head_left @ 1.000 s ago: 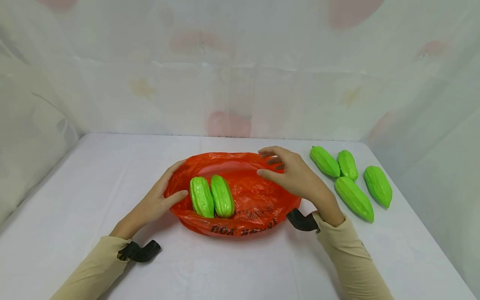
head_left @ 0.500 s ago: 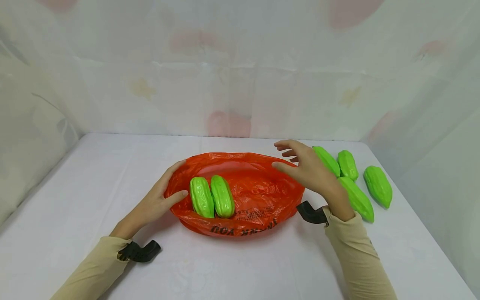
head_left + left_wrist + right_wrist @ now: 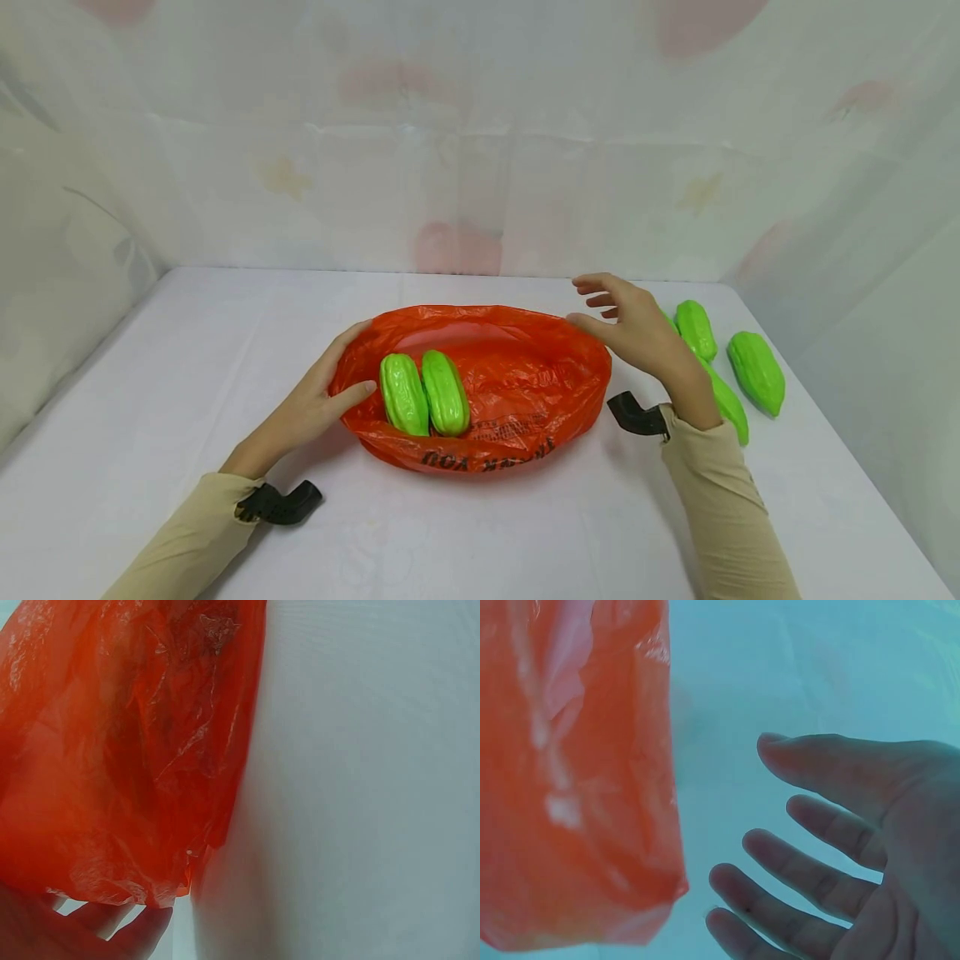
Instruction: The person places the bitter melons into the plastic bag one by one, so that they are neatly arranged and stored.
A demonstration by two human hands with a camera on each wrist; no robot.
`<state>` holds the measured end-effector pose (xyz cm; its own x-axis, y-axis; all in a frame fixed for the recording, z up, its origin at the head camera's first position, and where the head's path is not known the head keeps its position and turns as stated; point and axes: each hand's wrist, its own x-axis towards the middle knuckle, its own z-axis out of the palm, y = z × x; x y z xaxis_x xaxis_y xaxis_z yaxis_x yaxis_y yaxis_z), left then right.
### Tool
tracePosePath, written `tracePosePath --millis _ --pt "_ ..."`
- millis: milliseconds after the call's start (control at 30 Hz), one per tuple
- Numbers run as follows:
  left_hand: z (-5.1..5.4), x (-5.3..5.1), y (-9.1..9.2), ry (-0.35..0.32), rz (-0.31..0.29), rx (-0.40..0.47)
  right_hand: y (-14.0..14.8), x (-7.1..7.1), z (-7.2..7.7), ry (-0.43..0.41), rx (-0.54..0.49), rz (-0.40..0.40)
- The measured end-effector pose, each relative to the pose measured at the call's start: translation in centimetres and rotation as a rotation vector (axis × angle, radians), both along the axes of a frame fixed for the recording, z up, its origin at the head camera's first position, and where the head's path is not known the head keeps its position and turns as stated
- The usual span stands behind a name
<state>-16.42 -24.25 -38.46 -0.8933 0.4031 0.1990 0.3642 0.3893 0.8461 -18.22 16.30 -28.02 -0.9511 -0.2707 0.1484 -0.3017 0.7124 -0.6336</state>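
Note:
A red plastic bag lies with its mouth spread open, two green ridged vegetables side by side in its left half. Against the bag's left side rests my left hand, fingers spread along the outside and thumb reaching over the rim. In the left wrist view, fingers touch the red plastic. My right hand is beside the bag's right rim, fingers apart and holding nothing. The right wrist view shows a gap between the right hand and the bag.
More green vegetables lie at the right of the white table, some partly hidden behind the right hand. A patterned curtain hangs along the table's back and sides. Each sleeve has a black device at the wrist.
My right hand has moved right and slightly back, from over the bag's right part to beside its rim. The bag's right side has spread slightly outward. My left hand stays in place.

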Motion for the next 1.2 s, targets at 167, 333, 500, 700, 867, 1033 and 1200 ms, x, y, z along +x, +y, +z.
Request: tracePosePath --millis 167,333,500,700,867,1033,1200 --pt "0.0 0.0 0.0 -0.002 -0.002 0.004 0.6 -0.3 -0.1 -0.015 0.01 -0.016" --pt "0.0 0.0 0.0 -0.005 -0.001 0.008 1.2 -0.5 -0.2 -0.031 0.012 -0.032" --pt "0.0 0.0 0.0 -0.009 0.001 0.004 2.0 -0.8 -0.5 -0.047 0.012 -0.046" --pt "0.0 0.0 0.0 -0.004 -0.002 0.002 2.9 -1.3 -1.1 -0.05 0.019 -0.066" --pt "0.0 -0.1 0.0 0.004 -0.001 0.002 3.8 -1.8 -1.8 -0.062 0.013 -0.094" --pt "-0.1 -0.1 0.0 0.002 -0.001 0.003 4.5 -2.1 -2.5 -0.084 0.033 -0.139" --pt "-0.1 -0.1 -0.1 0.0 -0.002 0.002 5.1 -2.4 -3.1 -0.085 0.046 -0.171"
